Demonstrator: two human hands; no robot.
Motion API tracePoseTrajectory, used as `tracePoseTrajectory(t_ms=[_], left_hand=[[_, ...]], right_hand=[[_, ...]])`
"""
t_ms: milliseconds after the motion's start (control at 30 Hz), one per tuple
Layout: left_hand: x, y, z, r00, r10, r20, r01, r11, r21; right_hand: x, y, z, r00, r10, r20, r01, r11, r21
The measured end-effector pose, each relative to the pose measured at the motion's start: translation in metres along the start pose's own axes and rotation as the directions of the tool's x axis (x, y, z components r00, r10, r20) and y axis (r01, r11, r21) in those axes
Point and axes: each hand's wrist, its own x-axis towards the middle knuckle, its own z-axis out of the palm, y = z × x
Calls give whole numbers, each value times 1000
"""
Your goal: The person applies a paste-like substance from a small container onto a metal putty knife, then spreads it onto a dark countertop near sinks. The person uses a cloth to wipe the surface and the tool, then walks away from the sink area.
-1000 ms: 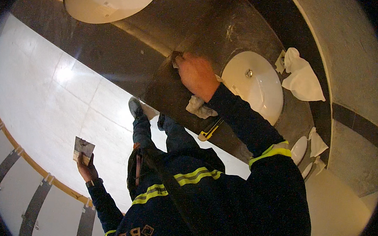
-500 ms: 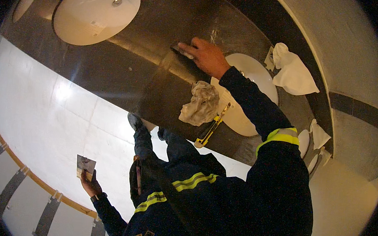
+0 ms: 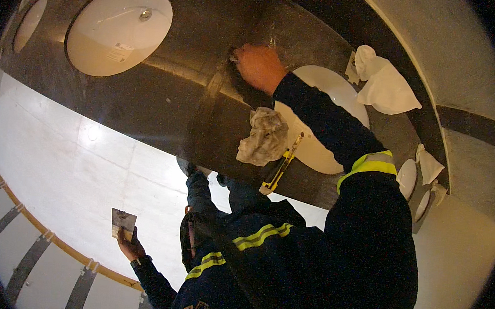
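My left hand [image 3: 130,246], low on the left over the pale floor, grips a putty knife [image 3: 124,218] with a wide flat metal blade and a light handle. My right hand [image 3: 258,66] is closed and presses down on the dark countertop [image 3: 169,113], beside a dull streak that runs across it. Only a small dark edge shows at its fingertips, so what it holds is hidden. Nearer me, a crumpled, stained cloth [image 3: 263,137] rests at the rim of a white basin [image 3: 312,142]. A yellow utility knife [image 3: 282,163] lies beside the cloth, toward the counter's front edge.
A second basin [image 3: 117,34] with a drain is set into the counter at left. White covers [image 3: 387,87] drape over fittings along the back. Grey-and-white panels [image 3: 41,266] with a wooden-coloured rail stand at lower left. The counter's front edge drops to the floor.
My right hand has shifted slightly left, and its fingers now hide more of the dark thing under them. The view has turned a little; the left hand still holds the putty knife.
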Motion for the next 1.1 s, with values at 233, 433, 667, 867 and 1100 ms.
tracePoseTrajectory(t_ms=[233, 433, 667, 867, 1100], left_hand=[[-2, -10, -12, 999, 32, 17, -33, 999, 36], [-20, 5, 9, 997, 76, 23, -79, 984, 158], [-117, 131, 213, 972, 137, 190, -183, 952, 245], [-156, 175, 319, 825, -46, 564, 290, 890, -352], [-170, 193, 336, 774, -111, 624, 358, 889, -286]], right_hand=[[-17, -46, 19, 994, -16, 106, 5, 995, 103], [-37, -74, -8, 970, -143, 199, 90, 963, 254], [-51, -110, -60, 981, 110, 160, -183, 255, 949], [-62, -167, -90, 937, 343, -67, -5, 204, 979], [-58, -149, -105, 933, 70, -354, 256, 561, 787]])
